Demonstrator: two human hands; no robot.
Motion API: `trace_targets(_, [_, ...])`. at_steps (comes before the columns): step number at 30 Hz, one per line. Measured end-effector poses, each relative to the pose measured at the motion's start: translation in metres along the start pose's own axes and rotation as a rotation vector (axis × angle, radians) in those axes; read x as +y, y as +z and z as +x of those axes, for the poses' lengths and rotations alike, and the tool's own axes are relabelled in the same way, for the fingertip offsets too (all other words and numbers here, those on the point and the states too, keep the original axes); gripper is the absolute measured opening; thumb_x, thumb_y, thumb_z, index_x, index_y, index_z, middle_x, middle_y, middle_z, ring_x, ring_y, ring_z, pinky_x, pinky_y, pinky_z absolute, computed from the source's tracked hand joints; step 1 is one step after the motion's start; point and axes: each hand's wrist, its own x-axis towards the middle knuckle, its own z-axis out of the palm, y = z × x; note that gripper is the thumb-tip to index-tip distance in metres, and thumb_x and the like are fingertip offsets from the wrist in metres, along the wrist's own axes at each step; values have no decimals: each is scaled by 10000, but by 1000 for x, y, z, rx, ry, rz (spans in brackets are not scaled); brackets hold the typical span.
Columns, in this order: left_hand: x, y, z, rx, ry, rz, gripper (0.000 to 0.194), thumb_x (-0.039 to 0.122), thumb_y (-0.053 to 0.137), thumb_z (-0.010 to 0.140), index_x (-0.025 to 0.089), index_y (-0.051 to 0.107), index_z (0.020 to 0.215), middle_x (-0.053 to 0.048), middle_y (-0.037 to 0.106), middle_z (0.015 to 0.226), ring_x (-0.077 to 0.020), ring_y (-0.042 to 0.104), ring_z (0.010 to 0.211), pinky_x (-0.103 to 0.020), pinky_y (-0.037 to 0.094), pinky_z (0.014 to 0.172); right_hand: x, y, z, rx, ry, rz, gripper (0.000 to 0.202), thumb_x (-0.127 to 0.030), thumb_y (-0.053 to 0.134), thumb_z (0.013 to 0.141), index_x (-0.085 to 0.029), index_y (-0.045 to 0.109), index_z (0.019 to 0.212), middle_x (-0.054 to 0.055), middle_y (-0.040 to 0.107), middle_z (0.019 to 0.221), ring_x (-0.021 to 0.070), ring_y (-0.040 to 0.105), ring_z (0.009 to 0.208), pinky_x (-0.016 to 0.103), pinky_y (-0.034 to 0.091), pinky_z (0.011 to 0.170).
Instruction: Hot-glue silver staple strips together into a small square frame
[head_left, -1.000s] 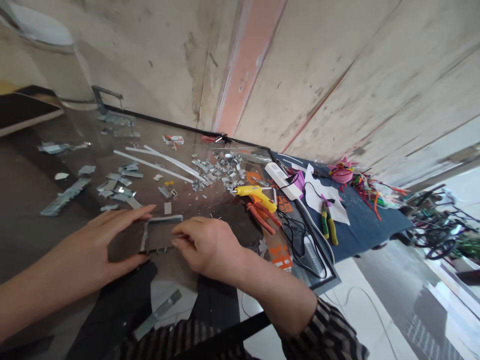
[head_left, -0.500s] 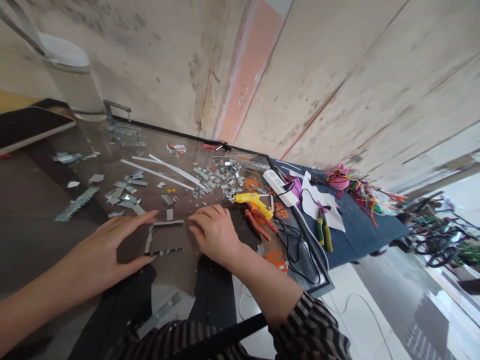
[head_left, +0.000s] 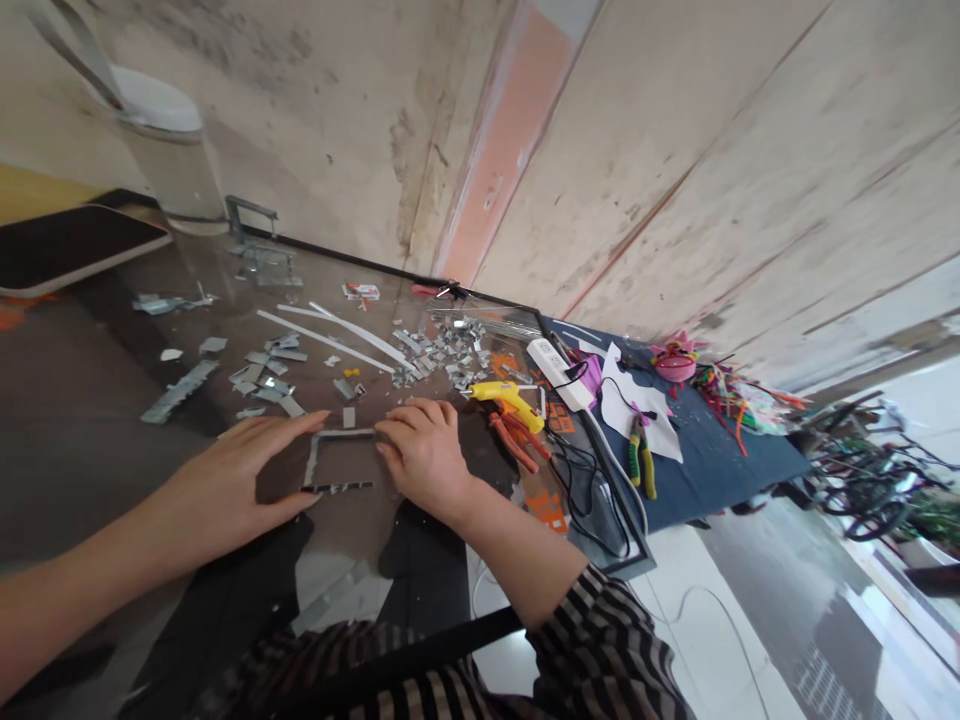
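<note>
A small three-sided frame of thin grey strips [head_left: 311,460] lies flat on the dark glass table [head_left: 240,440], its open side facing right. My left hand [head_left: 225,480] rests at its left, thumb and forefinger spread, with the tips at the two left corners. My right hand [head_left: 427,455] has its fingers curled and its fingertips by the right end of the top strip; what they hold, if anything, is hidden. A small grey square piece [head_left: 349,417] lies just above the frame.
Grey scraps [head_left: 442,350] and long white strips [head_left: 330,335] lie behind the hands. Right of them are a yellow glue gun [head_left: 510,402], red-handled pliers [head_left: 514,442] and a white power strip [head_left: 559,372]. A phone [head_left: 75,245] and a bottle [head_left: 172,165] stand back left.
The view has shifted slightly. My right hand's fingertips have moved left to the end of the frame's top strip. My left hand keeps its place around the left corners.
</note>
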Motion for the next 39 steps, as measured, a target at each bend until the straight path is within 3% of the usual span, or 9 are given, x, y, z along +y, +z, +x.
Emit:
trace_targets(24, [5,-3,2,-22,-49,-32,712,498,595,756,290,417,1414,-88,629,1352,-312,564,1213,-465,438,1007,-3,0,0,-18,42,58,267,-295,585,927,-228,640,1179,39,661,1251,218,445,1279,422,262,1083])
trace_targets(32, [6,-7,1,-43,-37,-52,695,530,580,767,284,431,1400,-100,617,1341,-298,561,1211,-455,452,1006,-3,-1,-1,15,34,72,185,-290,556,940,-238,682,1065,32,662,1244,218,447,1275,422,243,1087])
trace_targets(39, [1,-11,1,-60,-31,-51,729,511,585,778,298,373,1442,-93,605,1350,-296,539,1222,-448,446,1010,-2,-1,-1,17,28,83,189,-295,569,932,-234,679,1074,11,661,1236,206,448,1267,412,241,1087])
